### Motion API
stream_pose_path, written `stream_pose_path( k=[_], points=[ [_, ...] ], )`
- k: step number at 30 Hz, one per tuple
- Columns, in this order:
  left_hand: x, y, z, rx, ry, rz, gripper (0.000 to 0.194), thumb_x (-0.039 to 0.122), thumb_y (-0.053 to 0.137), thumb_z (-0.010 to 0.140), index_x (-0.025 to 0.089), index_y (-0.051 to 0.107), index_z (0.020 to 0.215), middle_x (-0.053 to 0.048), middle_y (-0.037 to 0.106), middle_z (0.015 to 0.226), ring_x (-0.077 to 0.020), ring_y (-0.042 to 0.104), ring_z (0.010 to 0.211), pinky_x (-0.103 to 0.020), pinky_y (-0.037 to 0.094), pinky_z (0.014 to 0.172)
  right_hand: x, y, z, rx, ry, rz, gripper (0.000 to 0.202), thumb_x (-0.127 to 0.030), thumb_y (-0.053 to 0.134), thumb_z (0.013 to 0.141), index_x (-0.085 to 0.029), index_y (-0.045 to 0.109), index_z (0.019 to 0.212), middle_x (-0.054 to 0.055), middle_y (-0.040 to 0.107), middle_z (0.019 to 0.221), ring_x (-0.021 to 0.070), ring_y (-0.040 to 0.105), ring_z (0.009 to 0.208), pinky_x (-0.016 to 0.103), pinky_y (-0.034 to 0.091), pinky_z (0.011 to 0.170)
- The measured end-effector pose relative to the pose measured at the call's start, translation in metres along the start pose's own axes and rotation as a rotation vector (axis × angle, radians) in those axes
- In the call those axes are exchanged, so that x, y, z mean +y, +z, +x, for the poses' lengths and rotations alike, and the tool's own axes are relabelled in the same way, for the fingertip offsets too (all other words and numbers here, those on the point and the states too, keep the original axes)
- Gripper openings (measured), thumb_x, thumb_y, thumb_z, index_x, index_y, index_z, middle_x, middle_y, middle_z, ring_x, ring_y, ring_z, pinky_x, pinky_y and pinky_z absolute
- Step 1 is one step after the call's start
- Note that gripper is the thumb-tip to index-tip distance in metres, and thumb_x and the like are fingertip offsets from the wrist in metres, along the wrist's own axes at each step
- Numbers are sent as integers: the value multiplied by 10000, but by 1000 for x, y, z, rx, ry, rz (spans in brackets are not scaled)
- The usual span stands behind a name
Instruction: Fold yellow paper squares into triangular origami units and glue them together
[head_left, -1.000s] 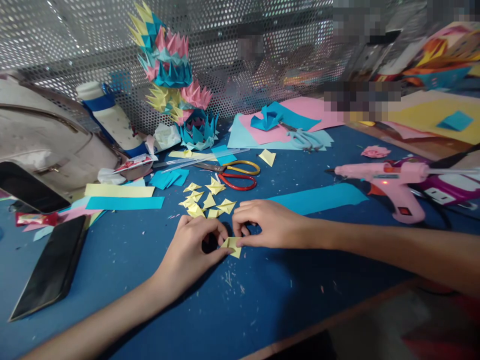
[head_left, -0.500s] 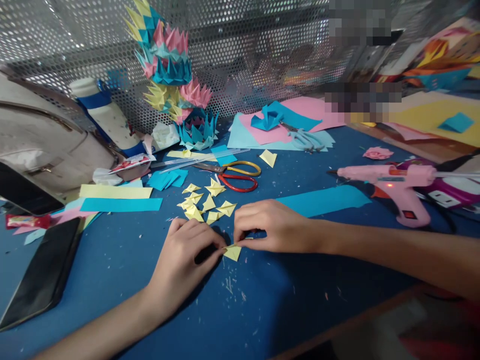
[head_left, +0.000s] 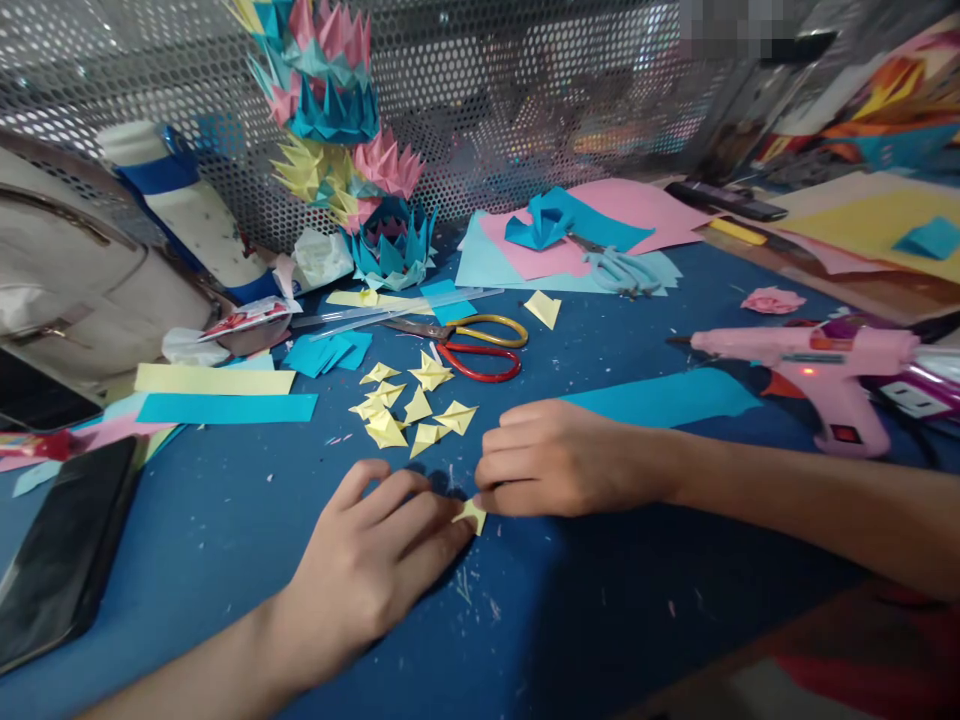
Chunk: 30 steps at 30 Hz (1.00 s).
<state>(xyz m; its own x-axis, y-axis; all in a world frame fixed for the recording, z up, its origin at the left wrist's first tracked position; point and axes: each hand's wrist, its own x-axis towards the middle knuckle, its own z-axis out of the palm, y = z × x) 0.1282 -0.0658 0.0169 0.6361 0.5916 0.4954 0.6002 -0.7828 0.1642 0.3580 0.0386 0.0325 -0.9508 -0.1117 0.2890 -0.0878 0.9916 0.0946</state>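
A small piece of yellow paper [head_left: 472, 516] lies on the blue table between my hands. My left hand [head_left: 382, 560] grips its left edge, the fingertips pressed down on it. From the right, my right hand [head_left: 551, 460] pinches the paper's upper corner, with the other fingers curled. Just beyond my hands sits a loose group of folded yellow paper pieces [head_left: 418, 405]. Scissors [head_left: 480, 345] with one yellow and one red handle lie behind that group. A blue paper strip [head_left: 667, 398] is partly hidden behind my right wrist.
A pink glue gun [head_left: 806, 362] with a lit light lies at the right. Phone [head_left: 71, 545], bottle [head_left: 191, 215] and paper strips [head_left: 225, 408] are on the left. A tall origami piece [head_left: 337, 120] stands before the perforated metal panel. Light-blue scissors [head_left: 622, 270] rest on coloured sheets.
My left fingers have moved further over the yellow paper, and my right fingers have closed tighter at its corner. Less of the paper shows. The camera view has shifted slightly.
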Motion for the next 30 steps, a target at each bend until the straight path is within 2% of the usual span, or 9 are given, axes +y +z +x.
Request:
stream_pose_path(
  k=[6, 11, 17, 19, 21, 24, 26, 27, 30],
  points=[
    [4, -1, 0, -16, 20, 75, 343, 146, 361, 1075, 150, 704, 1053, -18, 748, 962, -197, 595, 896, -373, 345, 807, 0, -3, 2, 1, -24, -18, 268, -143, 441, 1035, -181, 647, 867, 12, 628, 848, 157, 490, 779, 328, 272, 627],
    [19, -8, 0, -83, 115, 238, 448, 79, 265, 1046, 56, 712, 1065, -102, 752, 1005, -236, 603, 933, -376, 367, 865, -6, -11, 4, -80, 8, -30, 262, -252, 516, 1015, -178, 605, 780, 23, 567, 803, 174, 436, 754, 351, 230, 628],
    [34, -6, -15, -158, 75, 353, 456, 87, 248, 1029, 76, 681, 1172, -118, 719, 1157, -266, 578, 1055, -391, 340, 942, -9, -27, 3, -249, 105, 38, 259, -201, 532, 985, -179, 576, 731, 22, 557, 771, 183, 406, 751, 372, 203, 626],
    [37, -5, -20, -153, 59, 384, 451, 85, 249, 1023, 67, 667, 1190, -138, 715, 1150, -275, 566, 1075, -394, 332, 946, -9, -28, 2, -267, 92, 53, 234, -189, 571, 950, -182, 571, 717, 22, 560, 768, 185, 405, 751, 371, 203, 625],
    [36, -5, -21, -150, 56, 392, 443, 75, 253, 1016, 51, 653, 1204, -153, 716, 1129, -279, 563, 1060, -396, 328, 932, -8, -24, 1, -224, 87, 35, 228, -186, 561, 954, -179, 577, 727, 21, 565, 779, 183, 411, 752, 367, 207, 622],
    [26, -7, -15, -128, 56, 286, 412, 99, 268, 1035, 49, 633, 1217, -140, 718, 1083, -262, 573, 977, -400, 334, 895, -5, -12, -1, -94, 88, -14, 255, -264, 505, 1012, -175, 591, 789, 18, 579, 820, 176, 426, 751, 352, 232, 618],
    [15, -6, -8, -28, -14, 152, 357, 124, 309, 1050, 77, 648, 1154, -85, 701, 887, -222, 555, 801, -393, 336, 826, -1, -3, -2, -73, 91, 22, 278, -381, 498, 1020, -185, 600, 852, 19, 592, 850, 174, 439, 744, 334, 262, 616],
    [9, -6, -4, -76, -86, 71, 268, 150, 395, 1046, 114, 653, 1109, -41, 664, 811, -193, 530, 730, -369, 334, 785, 1, 1, -2, -63, 103, 63, 282, -400, 493, 1021, -189, 602, 868, 21, 594, 855, 172, 450, 745, 323, 279, 618],
    [-4, -4, 5, -124, -260, -160, 92, 222, 560, 1001, 185, 644, 1005, -9, 641, 859, -174, 558, 768, -334, 335, 758, 4, 7, -1, -30, 162, 222, 231, -346, 490, 1024, -186, 610, 909, 24, 606, 868, 163, 484, 772, 294, 337, 650]
  ],
)
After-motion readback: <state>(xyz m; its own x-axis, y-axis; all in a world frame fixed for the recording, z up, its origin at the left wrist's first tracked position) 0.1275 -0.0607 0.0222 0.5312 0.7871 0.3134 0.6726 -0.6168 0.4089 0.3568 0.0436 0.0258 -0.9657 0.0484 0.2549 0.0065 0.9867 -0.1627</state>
